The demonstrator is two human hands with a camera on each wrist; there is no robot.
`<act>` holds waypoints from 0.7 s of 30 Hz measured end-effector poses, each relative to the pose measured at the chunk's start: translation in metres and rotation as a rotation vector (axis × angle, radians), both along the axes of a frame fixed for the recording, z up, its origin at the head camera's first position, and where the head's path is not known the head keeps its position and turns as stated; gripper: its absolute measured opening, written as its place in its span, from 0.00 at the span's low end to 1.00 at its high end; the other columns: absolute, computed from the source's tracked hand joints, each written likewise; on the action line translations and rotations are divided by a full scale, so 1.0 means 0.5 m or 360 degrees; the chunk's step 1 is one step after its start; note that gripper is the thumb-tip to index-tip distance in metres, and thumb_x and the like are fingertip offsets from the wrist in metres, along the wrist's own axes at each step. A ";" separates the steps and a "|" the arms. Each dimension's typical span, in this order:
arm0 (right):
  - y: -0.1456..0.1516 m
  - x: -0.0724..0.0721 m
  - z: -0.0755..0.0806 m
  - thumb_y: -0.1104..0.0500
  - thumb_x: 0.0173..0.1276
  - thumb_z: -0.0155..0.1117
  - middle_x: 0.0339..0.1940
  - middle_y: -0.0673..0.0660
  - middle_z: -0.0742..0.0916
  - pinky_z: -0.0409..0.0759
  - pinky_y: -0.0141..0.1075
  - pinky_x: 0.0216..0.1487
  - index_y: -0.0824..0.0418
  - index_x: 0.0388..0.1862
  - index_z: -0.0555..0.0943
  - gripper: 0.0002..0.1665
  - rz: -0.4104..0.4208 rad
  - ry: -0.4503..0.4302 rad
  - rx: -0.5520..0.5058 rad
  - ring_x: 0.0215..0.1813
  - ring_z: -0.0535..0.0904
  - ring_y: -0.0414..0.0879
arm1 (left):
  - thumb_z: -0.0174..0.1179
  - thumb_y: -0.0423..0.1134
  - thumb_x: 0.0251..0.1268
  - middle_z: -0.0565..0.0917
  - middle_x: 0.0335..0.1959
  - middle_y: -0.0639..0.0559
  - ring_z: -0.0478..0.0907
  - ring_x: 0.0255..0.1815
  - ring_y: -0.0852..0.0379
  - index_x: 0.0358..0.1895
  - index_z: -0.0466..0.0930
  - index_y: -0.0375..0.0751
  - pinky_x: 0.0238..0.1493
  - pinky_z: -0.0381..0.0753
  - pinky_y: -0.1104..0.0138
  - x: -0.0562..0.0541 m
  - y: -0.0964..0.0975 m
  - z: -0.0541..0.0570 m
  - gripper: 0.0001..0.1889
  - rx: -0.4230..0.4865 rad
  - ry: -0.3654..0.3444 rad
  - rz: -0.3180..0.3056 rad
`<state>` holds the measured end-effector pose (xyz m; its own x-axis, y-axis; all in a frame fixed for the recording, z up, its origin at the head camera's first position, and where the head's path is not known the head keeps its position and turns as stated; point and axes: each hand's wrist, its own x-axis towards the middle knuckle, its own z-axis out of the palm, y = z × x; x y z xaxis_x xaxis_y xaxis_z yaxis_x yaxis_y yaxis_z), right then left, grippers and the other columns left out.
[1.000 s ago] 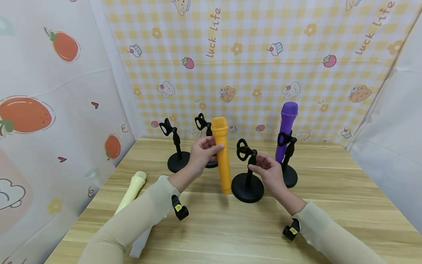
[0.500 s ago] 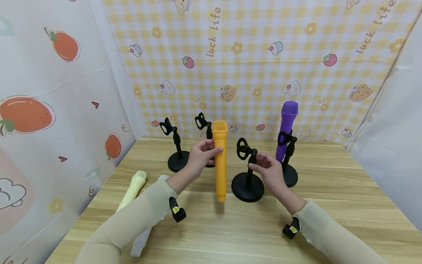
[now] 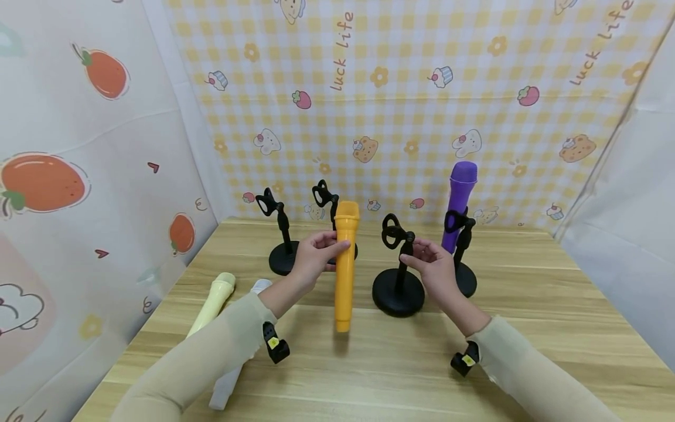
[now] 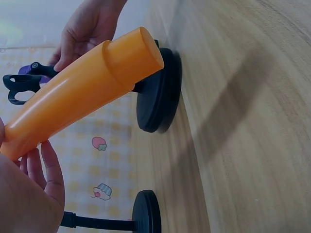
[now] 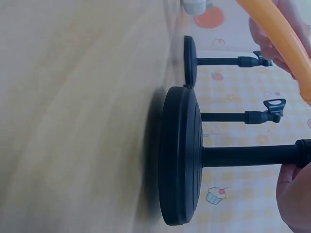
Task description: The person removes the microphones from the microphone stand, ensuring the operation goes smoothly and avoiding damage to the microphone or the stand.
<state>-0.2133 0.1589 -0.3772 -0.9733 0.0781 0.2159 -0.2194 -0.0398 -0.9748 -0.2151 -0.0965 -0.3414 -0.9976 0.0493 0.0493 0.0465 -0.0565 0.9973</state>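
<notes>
My left hand grips an orange toy microphone by its upper body, thumb in front. The microphone stands nearly upright, head up, and its lower end is off the table in the left wrist view, with a shadow beneath. My right hand pinches the post of a black desktop microphone stand, just under its clip. That stand's round base has a dark shadow along its underside in the right wrist view. The stand's clip, to the right of the orange microphone, holds nothing.
Two more black stands are at the back left, one partly hidden behind my left hand. At right, a purple microphone leans in another stand. A pale yellow microphone and a white one lie by my left sleeve.
My left hand has drawn the orange microphone left and nearer to me, its lean straightening, then tipping slightly the other way. My right hand has shifted the stand slightly up and right.
</notes>
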 end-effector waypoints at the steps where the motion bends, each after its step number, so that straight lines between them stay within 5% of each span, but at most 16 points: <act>1: 0.000 -0.002 0.003 0.67 0.60 0.73 0.36 0.46 0.83 0.80 0.29 0.46 0.55 0.46 0.81 0.17 -0.0003 0.0006 0.0000 0.44 0.78 0.41 | 0.70 0.38 0.58 0.84 0.42 0.46 0.83 0.37 0.52 0.51 0.81 0.37 0.32 0.85 0.57 0.001 -0.001 -0.001 0.19 0.0006 -0.0010 0.0003; 13: -0.012 -0.019 0.031 0.62 0.61 0.73 0.43 0.49 0.81 0.77 0.29 0.51 0.60 0.54 0.77 0.22 -0.0020 -0.0097 0.0016 0.52 0.75 0.45 | 0.70 0.42 0.59 0.83 0.41 0.46 0.81 0.35 0.53 0.52 0.82 0.38 0.31 0.85 0.61 0.021 -0.017 -0.018 0.20 -0.0074 -0.0124 0.0068; 21: -0.021 -0.035 0.040 0.62 0.61 0.73 0.43 0.48 0.82 0.76 0.30 0.52 0.56 0.49 0.79 0.18 -0.0040 -0.0035 0.0005 0.52 0.75 0.45 | 0.71 0.42 0.58 0.83 0.39 0.47 0.79 0.33 0.55 0.51 0.82 0.37 0.30 0.84 0.62 0.036 -0.031 -0.030 0.20 -0.0090 -0.0175 0.0094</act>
